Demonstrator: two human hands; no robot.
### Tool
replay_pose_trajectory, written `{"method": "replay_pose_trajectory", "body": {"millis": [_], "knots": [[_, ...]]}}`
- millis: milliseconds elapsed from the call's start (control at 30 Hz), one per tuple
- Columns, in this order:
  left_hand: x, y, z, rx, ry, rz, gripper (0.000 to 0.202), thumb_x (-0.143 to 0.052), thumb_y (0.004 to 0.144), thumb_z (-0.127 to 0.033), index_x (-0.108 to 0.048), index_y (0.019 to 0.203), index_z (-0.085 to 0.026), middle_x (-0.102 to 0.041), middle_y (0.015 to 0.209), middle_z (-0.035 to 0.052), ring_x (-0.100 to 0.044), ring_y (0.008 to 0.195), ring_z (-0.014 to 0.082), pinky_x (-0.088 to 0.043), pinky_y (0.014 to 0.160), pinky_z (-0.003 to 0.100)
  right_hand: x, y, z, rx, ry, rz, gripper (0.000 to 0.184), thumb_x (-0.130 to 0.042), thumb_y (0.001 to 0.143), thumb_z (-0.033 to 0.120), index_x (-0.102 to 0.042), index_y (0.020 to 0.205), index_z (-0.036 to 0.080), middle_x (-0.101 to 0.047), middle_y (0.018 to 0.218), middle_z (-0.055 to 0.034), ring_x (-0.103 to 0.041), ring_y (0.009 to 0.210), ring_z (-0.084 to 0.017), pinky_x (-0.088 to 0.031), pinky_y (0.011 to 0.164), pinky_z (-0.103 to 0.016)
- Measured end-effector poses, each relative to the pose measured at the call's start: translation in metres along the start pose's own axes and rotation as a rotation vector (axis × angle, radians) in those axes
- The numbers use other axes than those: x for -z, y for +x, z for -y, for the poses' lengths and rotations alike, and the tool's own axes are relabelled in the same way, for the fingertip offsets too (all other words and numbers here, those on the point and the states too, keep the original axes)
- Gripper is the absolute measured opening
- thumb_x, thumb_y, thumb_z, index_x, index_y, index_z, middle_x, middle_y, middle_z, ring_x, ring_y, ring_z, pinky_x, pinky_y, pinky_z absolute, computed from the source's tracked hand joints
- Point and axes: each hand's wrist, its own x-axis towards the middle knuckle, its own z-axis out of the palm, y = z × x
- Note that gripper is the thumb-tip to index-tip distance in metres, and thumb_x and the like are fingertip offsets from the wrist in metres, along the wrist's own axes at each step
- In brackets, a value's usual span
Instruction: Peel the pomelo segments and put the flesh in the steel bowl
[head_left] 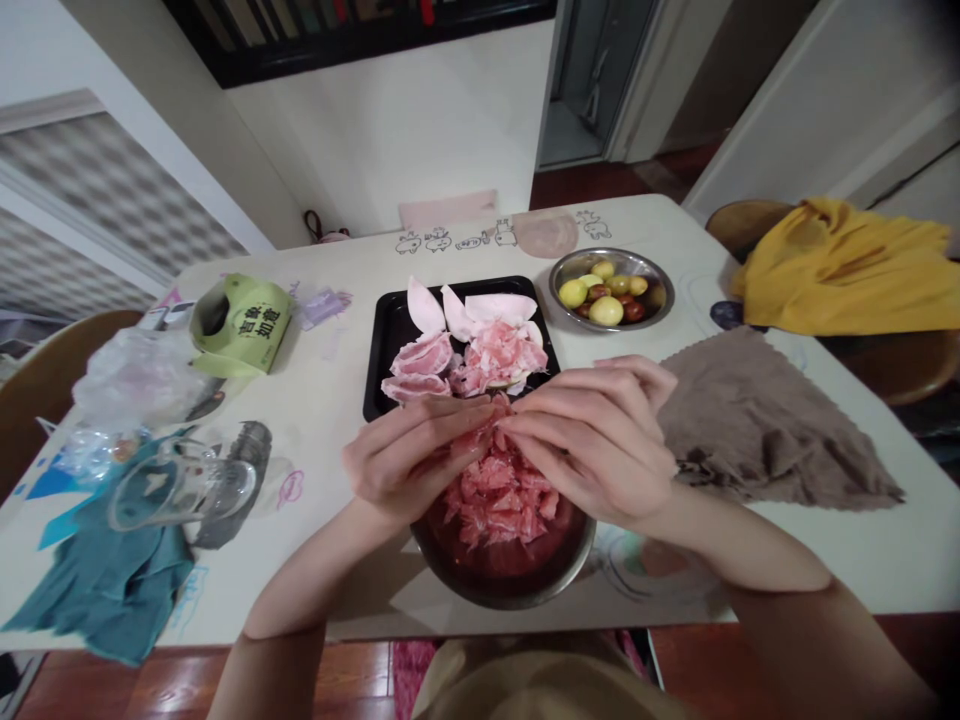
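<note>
Over a metal bowl (571, 572) of peeled pink pomelo flesh (499, 500), my left hand (409, 460) and my right hand (596, 435) meet fingertip to fingertip. Both pinch a pink pomelo piece (489, 428) between them. Just behind the hands lies a black tray (382, 350) holding pink-white pomelo peel and membranes (469, 345).
A metal bowl of small yellow and red fruits (611, 290) stands at the back right. A brown cloth (757, 420) lies to the right, a teal cloth (105, 585) and a glass jug (180, 485) to the left. A green box (240, 325) and plastic bags (135, 380) sit at the far left.
</note>
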Motion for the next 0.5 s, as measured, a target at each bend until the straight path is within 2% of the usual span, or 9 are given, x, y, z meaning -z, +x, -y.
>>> {"method": "replay_pose_trajectory", "body": {"millis": [133,267,367,500], "knots": [[0.001,0.0,0.002,-0.052,-0.009,0.003,0.036,-0.078,0.086,-0.009,-0.073,0.12,-0.019,-0.081,0.109,0.0055,-0.078,0.094,0.016,-0.067,0.085,0.026,-0.003,-0.002,-0.001,0.046,-0.047,-0.026,0.001,-0.074,0.093,0.023,-0.073,0.093,0.024,-0.081,0.09,0.0046,-0.072,0.088,-0.016,-0.043,0.091,-0.04],[0.002,0.002,0.002,-0.1,-0.002,0.025,0.032,-0.074,0.089,-0.009,-0.073,0.12,-0.016,-0.08,0.108,0.0079,-0.078,0.096,0.0171,-0.067,0.084,0.026,-0.006,-0.004,0.001,0.088,-0.131,-0.06,0.007,-0.079,0.089,0.022,-0.072,0.087,0.023,-0.081,0.086,0.0041,-0.072,0.085,-0.014,-0.043,0.092,-0.037],[0.003,0.003,0.001,-0.112,0.02,0.072,0.032,-0.07,0.093,-0.011,-0.071,0.124,-0.017,-0.08,0.109,0.0083,-0.079,0.097,0.0182,-0.068,0.083,0.028,-0.008,-0.004,0.002,0.119,-0.175,-0.08,0.009,-0.076,0.091,0.02,-0.071,0.083,0.022,-0.081,0.083,0.0038,-0.072,0.081,-0.012,-0.043,0.088,-0.035],[0.004,0.001,0.001,-0.13,0.054,0.071,0.031,-0.071,0.092,-0.01,-0.072,0.122,-0.015,-0.08,0.108,0.0094,-0.079,0.096,0.0186,-0.068,0.083,0.027,-0.012,-0.001,0.002,0.063,-0.113,-0.064,0.011,-0.071,0.093,0.021,-0.07,0.082,0.022,-0.079,0.081,0.0034,-0.07,0.077,-0.011,-0.042,0.086,-0.035]]}}
